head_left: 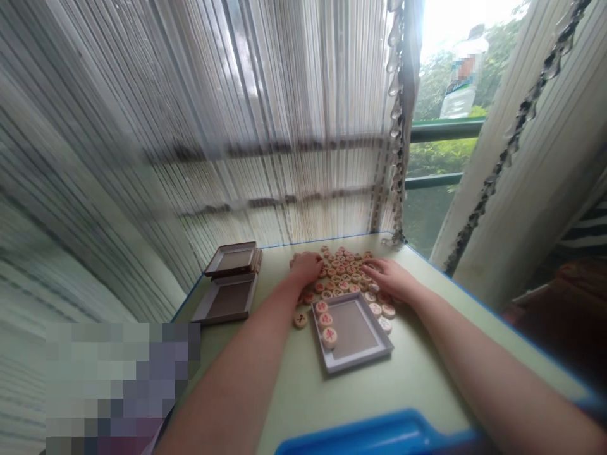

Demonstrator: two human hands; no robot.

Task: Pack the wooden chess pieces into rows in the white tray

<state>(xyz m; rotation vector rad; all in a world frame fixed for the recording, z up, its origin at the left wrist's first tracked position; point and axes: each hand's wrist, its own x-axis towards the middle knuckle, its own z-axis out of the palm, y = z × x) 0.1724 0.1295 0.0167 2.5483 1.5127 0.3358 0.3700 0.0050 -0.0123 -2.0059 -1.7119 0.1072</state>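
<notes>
Many round wooden Chinese chess pieces [344,285] with red or dark characters lie in a loose pile on the pale green table. At the pile's left edge is my left hand [307,268], its fingers bent and apart over pieces partly hidden under it. My right hand [389,278] rests at the right edge, fingers stretched toward the pieces and touching some. In front of the pile lies a shallow grey box tray [358,361], with three red-marked pieces [325,320] in a column along its left side. One dark-marked piece [300,320] sits just left of this tray.
Two more shallow boxes are at the table's left: a brown-rimmed one [231,274] behind a grey one [249,312]. A blue plastic edge [351,433] shows at the near side. String curtains [284,114] hang behind the table; a plastic bottle [459,95] stands by the window railing.
</notes>
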